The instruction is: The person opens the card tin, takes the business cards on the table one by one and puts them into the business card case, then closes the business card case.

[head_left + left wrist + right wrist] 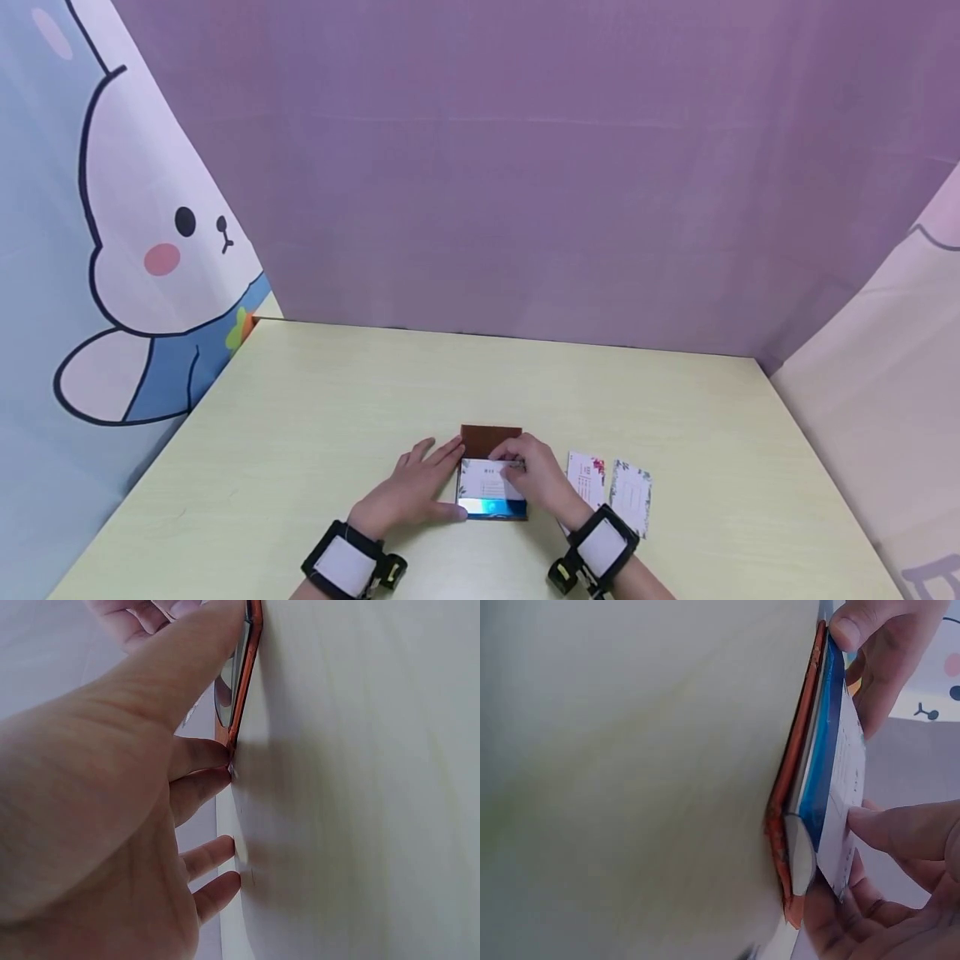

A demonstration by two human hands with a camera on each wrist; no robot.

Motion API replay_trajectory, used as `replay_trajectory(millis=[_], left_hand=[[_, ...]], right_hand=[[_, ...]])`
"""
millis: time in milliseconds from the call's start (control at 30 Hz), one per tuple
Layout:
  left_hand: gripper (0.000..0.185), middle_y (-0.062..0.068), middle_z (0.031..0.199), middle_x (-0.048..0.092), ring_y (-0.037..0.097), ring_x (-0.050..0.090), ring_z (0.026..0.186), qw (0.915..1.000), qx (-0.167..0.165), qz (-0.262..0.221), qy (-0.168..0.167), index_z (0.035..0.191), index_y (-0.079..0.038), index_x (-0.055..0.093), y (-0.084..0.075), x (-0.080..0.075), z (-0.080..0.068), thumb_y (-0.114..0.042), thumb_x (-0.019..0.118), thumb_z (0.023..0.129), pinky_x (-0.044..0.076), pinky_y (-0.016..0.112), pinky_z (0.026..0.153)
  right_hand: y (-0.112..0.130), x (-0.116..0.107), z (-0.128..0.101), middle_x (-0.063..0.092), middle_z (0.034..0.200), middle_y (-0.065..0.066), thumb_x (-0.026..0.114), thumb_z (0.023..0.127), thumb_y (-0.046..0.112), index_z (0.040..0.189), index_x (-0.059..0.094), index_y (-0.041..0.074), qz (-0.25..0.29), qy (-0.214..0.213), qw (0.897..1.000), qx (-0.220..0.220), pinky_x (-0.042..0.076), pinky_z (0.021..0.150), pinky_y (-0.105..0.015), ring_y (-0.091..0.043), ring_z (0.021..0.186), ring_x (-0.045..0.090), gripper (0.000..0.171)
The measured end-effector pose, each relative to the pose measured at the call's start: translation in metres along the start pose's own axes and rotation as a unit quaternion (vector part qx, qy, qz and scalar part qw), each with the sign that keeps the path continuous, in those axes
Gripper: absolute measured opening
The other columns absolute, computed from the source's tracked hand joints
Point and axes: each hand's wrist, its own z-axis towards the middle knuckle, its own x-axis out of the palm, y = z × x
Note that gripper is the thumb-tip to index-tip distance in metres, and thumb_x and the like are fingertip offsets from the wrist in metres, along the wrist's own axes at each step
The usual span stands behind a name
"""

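An open brown card case (491, 438) lies on the table, its lid folded back and a shiny blue, mirror-like strip (491, 507) along its near side. A white printed card (480, 478) lies over the case, at the blue strip. My right hand (546, 477) pinches this card at its right end, thumb on top; the right wrist view shows the card (847, 787) tilted off the case there. My left hand (408, 493) rests at the case's left side with fingers stretched out. Its thumb (847, 631) presses on the near left corner, and its index fingertip touches the lid's edge.
Two more white cards with floral borders lie right of the case: one with red flowers (587, 477), partly behind my right wrist, and one with blue-green leaves (631, 496). The pale table (360, 375) meets a purple curtain (480, 208) at its far edge.
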Motion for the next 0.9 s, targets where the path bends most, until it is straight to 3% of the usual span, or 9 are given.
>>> replay_trajectory(millis=[200,500,600,733,900], left_hand=[[0.116,-0.019,0.153,-0.005,0.022,-0.019,0.139,0.9999,0.001,0.011,0.0,0.145,-0.038,0.002,-0.005,-0.008,0.0,-0.087,0.05,0.051,0.009,0.07,0.101],[0.115,-0.02,0.153,-0.006,0.02,-0.019,0.139,0.9998,-0.002,0.015,0.011,0.145,-0.039,0.002,-0.01,-0.017,0.001,-0.087,0.049,0.052,0.01,0.071,0.1],[0.116,-0.02,0.153,-0.006,0.02,-0.02,0.139,0.9998,-0.006,0.009,0.015,0.145,-0.04,0.002,-0.007,-0.01,0.003,-0.086,0.051,0.051,0.007,0.071,0.101],[0.117,-0.019,0.153,-0.006,0.021,-0.021,0.139,0.9999,-0.006,0.004,0.012,0.145,-0.039,0.002,0.003,0.005,0.005,-0.085,0.054,0.05,0.004,0.072,0.1],[0.117,-0.018,0.153,-0.005,0.023,-0.02,0.139,0.9999,0.004,0.017,0.002,0.145,-0.038,0.003,0.012,0.014,0.006,-0.088,0.049,0.05,0.007,0.072,0.1]], right_hand=[[0.013,-0.006,-0.006,0.049,0.1,0.025,0.064,0.081,0.039,0.101,0.055,0.051,-0.016,0.007,1.0,-0.005,0.05,0.073,-0.035,-0.002,0.088,0.045,0.025],[0.02,-0.007,-0.012,0.045,0.099,0.021,0.059,0.081,0.05,0.098,0.057,0.054,-0.026,0.029,0.999,-0.005,0.044,0.074,-0.044,-0.008,0.092,0.038,0.018],[0.023,-0.01,-0.012,0.045,0.1,0.021,0.054,0.081,0.053,0.101,0.056,0.054,-0.023,0.032,0.999,-0.01,0.045,0.073,-0.042,-0.007,0.092,0.04,0.02],[0.019,-0.018,-0.012,0.048,0.104,0.02,0.057,0.082,0.047,0.109,0.053,0.05,-0.009,0.022,1.0,-0.005,0.05,0.071,-0.039,-0.01,0.092,0.048,0.027],[-0.02,-0.031,-0.02,0.048,0.104,0.019,0.061,0.079,0.05,0.114,0.048,0.049,-0.033,-0.032,0.998,0.048,0.051,0.066,-0.035,-0.01,0.091,0.05,0.037]])
